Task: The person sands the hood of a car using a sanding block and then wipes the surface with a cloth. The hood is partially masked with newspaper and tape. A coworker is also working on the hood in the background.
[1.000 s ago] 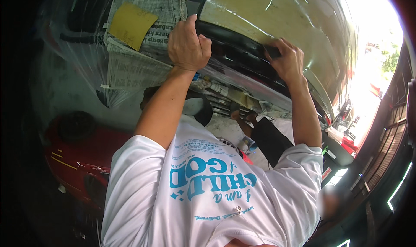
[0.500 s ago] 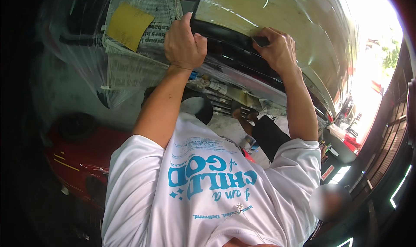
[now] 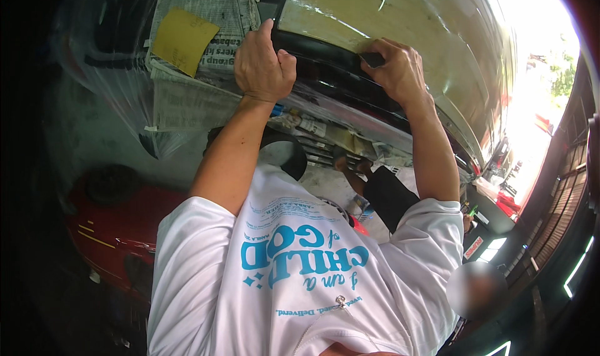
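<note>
A car panel (image 3: 350, 12) with a dull yellowish-beige surface lies in front of me, with a glossy black strip (image 3: 319, 53) along its near edge. My left hand (image 3: 262, 65) rests at the left end of that strip, beside the masking newspaper. Its forefinger points away from me and its thumb stands apart; the other fingers are partly hidden. At the near edge of the beige area, my right hand (image 3: 397, 68) is closed, pinching a small dark flat piece (image 3: 373, 60) against the surface. The kind of piece is unclear.
A yellow sheet (image 3: 185, 41), like sandpaper, lies on taped newspaper (image 3: 231, 18) at the left. Clear plastic film (image 3: 112, 81) drapes the car further left. A red car (image 3: 112, 228) stands at lower left. Another person (image 3: 476, 291) is at lower right.
My right hand has shifted slightly left along the panel edge, and more of the dark piece shows. The left hand has barely moved.
</note>
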{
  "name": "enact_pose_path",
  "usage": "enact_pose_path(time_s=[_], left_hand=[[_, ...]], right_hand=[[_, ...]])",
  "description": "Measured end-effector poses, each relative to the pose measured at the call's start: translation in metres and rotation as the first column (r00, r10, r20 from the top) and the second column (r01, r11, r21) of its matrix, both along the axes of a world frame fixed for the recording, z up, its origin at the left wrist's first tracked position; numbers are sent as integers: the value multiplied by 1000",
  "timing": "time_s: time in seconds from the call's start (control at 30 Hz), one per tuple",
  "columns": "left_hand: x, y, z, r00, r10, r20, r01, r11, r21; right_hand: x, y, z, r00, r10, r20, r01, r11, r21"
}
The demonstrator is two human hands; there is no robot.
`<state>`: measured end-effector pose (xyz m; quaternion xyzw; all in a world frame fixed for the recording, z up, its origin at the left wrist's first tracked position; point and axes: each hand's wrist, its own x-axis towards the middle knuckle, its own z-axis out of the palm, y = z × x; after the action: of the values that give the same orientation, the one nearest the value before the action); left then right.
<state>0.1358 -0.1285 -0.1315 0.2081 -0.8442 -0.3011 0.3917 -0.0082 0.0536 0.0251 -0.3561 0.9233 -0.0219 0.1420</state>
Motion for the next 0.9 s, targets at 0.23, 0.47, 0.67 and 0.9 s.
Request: enact_pose_path(time_s=[0.23,0.47,0.67,0.9], left_hand=[[2,3,1,1000,-3,15,2,1000,27],[7,0,3,999,-5,46,3,999,46],[1,4,5,998,-2,64,0,1000,22],[4,2,3,999,-11,41,10,999,41]], right_hand=[[-4,29,8,999,-42,-7,43,997,63],[-2,23,7,997,21,-68,-19,1000,21],[-4,10,-1,999,46,-5,-46,999,-16],[-9,32,6,1000,2,-16,-2,1000,26]])
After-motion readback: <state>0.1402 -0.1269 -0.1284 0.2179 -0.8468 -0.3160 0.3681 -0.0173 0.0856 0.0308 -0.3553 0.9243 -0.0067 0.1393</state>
